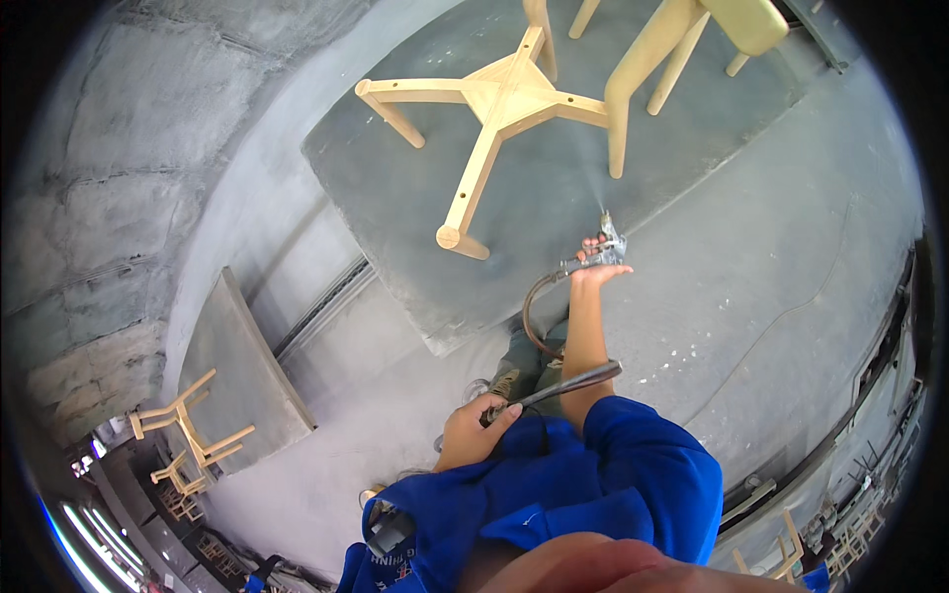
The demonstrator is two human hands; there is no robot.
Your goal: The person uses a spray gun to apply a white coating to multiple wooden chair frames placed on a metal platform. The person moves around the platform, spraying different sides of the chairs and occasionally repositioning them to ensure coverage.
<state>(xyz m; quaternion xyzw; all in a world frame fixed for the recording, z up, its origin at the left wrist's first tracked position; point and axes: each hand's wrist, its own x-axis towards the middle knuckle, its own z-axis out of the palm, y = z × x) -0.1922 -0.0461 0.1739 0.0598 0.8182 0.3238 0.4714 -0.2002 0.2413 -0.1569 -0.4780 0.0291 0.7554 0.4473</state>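
Pale wood makes up the four-legged frame [509,94] that stands on the dark grey worktop [395,208], its braces crossing at a flat central panel with one leg reaching toward the near side. Just to its right, on the same worktop, is a second wooden piece [638,74] with thick rounded legs and a smooth curved panel at its far right.

The right hand [605,271] reaches out near the worktop's right edge, its grip clamped on a metal spray gun [613,243]. The nozzle points away to the far side, and a faint mist [598,186] drifts from it toward the rounded leg of the second piece. Brown hose [529,306] runs from the gun's handle and curves back toward the body.

Nearer and to the left, the left hand [470,432] has its grip closed round a thick grey tube [573,383], which slants right across the right forearm. Farther left, another wooden frame [190,430] stands by a grey panel [232,371].
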